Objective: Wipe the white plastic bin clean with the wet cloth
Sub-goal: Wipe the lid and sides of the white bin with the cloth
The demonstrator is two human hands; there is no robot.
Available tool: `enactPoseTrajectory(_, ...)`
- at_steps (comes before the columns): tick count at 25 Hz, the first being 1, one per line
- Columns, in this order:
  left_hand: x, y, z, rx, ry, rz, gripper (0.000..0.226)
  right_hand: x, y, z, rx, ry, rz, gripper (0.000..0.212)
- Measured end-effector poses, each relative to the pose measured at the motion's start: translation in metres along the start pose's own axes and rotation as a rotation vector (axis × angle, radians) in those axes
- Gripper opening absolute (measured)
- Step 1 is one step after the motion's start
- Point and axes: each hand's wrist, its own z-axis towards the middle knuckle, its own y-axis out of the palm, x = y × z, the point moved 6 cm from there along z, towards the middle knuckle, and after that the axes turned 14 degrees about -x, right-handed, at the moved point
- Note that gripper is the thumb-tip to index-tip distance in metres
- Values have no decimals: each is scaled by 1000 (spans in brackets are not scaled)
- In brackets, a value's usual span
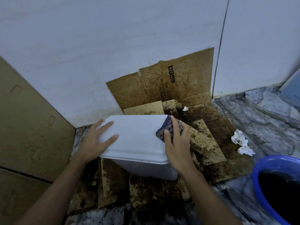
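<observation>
1. Two bare hands are at work on the white plastic bin [138, 143], which lies tipped over on the floor in the corner by the white wall [113, 46], one broad face turned up towards the camera.
2. The left hand [99, 140] rests flat on the bin's left edge, fingers straight and spread, gripping nothing.
3. The right hand [177, 143] grips the cloth [164, 127], a bunched blue checked rag, with fingers curled over it and the thumb on its near side, and holds it against the bin's far right corner.
4. Under and around the bin lie overlapping cardboard pieces [203, 140], heavily spotted with dark brown stains.
5. A larger stained cardboard sheet [162, 82] leans upright against the wall behind the bin.
6. A plain cardboard box [29, 127] stands at the left.
7. To the right, on the grey marbled floor [267, 124], are crumpled white tissues [239, 138], and a smaller scrap [185, 108] lies near the leaning sheet.
8. A blue basin [266, 164] holding dark liquid sits at the lower right, well apart from the bin.
</observation>
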Motion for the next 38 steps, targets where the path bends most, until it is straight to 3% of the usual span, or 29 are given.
enactPoseTrajectory(10,14,7,10,-46,-35,-105,92,11,8,-33,186,124,1,57)
enactPoseTrajectory(17,9,5,0,50,0,-236,66,18,-3,-25,237,-3,175,57)
enactPoseTrajectory(26,17,23,-62,171,-34,-415,58,19,-41,28,16,-73,83,52)
enactPoseTrajectory(31,32,48,-107,247,-110,-484,64,12,-45,62,-141,-154,69,46)
enactPoseTrajectory(38,67,94,-146,277,-133,-479,73,-1,-43,105,-213,-251,57,35)
